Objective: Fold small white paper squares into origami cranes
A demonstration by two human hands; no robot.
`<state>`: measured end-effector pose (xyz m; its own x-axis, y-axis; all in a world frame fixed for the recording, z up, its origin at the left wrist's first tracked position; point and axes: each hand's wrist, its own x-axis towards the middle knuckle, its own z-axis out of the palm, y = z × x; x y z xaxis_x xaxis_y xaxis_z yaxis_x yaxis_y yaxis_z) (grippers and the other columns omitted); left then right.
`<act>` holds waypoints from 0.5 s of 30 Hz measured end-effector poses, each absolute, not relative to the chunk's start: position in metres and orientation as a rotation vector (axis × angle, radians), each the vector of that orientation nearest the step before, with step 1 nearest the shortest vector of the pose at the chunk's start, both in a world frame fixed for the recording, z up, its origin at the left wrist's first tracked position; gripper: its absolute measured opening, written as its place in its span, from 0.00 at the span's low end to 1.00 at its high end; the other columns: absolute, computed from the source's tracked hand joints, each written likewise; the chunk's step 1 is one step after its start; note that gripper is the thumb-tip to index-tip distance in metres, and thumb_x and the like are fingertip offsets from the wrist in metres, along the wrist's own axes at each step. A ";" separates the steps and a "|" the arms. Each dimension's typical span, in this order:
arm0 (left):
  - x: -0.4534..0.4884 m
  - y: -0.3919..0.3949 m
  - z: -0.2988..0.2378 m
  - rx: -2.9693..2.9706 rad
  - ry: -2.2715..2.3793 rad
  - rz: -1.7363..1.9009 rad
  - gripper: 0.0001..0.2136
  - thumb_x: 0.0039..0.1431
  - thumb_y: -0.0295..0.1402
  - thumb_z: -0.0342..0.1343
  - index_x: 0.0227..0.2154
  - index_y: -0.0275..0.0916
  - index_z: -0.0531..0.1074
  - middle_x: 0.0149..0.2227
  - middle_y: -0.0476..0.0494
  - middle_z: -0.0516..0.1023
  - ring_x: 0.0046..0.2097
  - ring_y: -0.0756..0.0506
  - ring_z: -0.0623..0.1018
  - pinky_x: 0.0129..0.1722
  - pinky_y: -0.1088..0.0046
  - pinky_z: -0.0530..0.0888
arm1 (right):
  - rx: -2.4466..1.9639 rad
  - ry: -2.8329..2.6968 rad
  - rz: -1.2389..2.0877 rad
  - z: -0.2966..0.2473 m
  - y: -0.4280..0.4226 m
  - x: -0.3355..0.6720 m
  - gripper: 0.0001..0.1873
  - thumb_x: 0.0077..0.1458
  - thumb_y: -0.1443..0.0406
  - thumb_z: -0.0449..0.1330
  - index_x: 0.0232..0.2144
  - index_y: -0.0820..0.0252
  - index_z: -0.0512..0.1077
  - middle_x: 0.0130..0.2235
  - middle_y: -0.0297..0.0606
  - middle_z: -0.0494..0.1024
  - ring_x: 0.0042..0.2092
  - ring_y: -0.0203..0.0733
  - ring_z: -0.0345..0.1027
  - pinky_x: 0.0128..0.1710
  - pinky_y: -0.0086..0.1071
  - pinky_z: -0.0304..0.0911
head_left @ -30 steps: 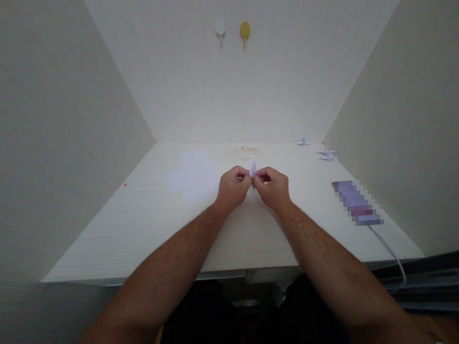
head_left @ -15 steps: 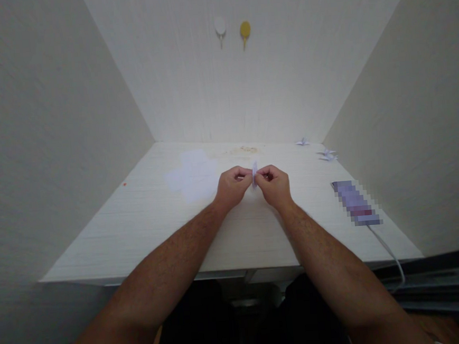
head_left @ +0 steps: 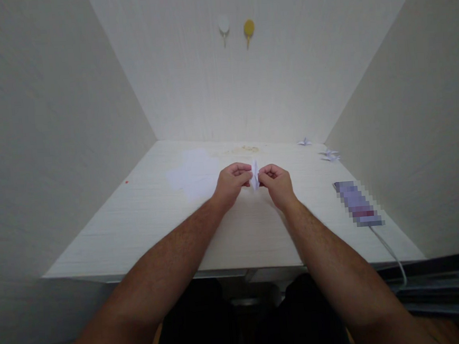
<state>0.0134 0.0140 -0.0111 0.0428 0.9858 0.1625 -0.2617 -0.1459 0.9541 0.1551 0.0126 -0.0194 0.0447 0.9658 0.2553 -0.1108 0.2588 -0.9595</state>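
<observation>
Over the middle of a pale wooden desk (head_left: 138,221), my left hand (head_left: 232,182) and my right hand (head_left: 278,183) pinch a small folded piece of light paper (head_left: 255,174) between their fingertips. The paper stands upright between the two hands, just above the desk top. Both hands have their fingers curled in around it. A few flat sheets of pale paper (head_left: 193,174) lie on the desk just left of my left hand.
Two small folded paper figures (head_left: 330,155) sit at the back right corner, one (head_left: 304,141) by the back wall. A blurred flat device (head_left: 357,203) with a white cable (head_left: 391,254) lies at the right. Walls close in on three sides; two hooks (head_left: 236,29) hang on the back wall.
Both hands have lifted slightly and drawn a little apart, and the folded paper now shows more between the fingertips.
</observation>
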 end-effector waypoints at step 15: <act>0.013 0.011 -0.004 1.574 1.172 1.485 0.07 0.42 0.24 0.59 0.28 0.35 0.73 0.25 0.50 0.75 0.28 0.53 0.74 0.30 0.77 0.71 | -0.979 -1.379 0.923 -0.014 0.008 0.153 0.08 0.46 0.61 0.63 0.26 0.59 0.70 0.22 0.30 0.73 0.24 0.34 0.66 0.25 0.28 0.63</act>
